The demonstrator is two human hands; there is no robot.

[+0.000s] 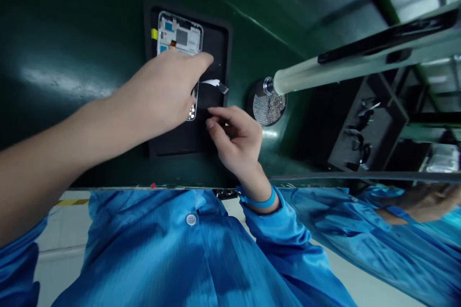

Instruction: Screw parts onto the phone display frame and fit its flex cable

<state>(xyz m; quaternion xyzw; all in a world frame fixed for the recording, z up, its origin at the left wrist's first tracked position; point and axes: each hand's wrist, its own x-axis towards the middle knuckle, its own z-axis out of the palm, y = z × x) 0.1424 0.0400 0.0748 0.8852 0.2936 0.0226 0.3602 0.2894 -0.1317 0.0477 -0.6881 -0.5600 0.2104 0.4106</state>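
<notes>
A phone frame (180, 33) with its inner parts exposed lies in a black holder (216, 43) on the green bench. My left hand (163, 93) lies across the lower half of the phone and holds it down, hiding that part. A thin white strip (215, 84) sticks out to the right from under its fingertips. My right hand (236, 139), with a blue wristband, is just right of the phone's lower edge. Its fingers are curled and its index finger and thumb come together near the phone's rim. Whether they pinch something is hidden.
A round dish of small screws (269, 105) sits right of the holder. A pale cylinder (324, 73) reaches in above it. A black tray of dark parts (363, 129) stands further right. Another person's blue sleeve and arm (414, 201) are at the right edge.
</notes>
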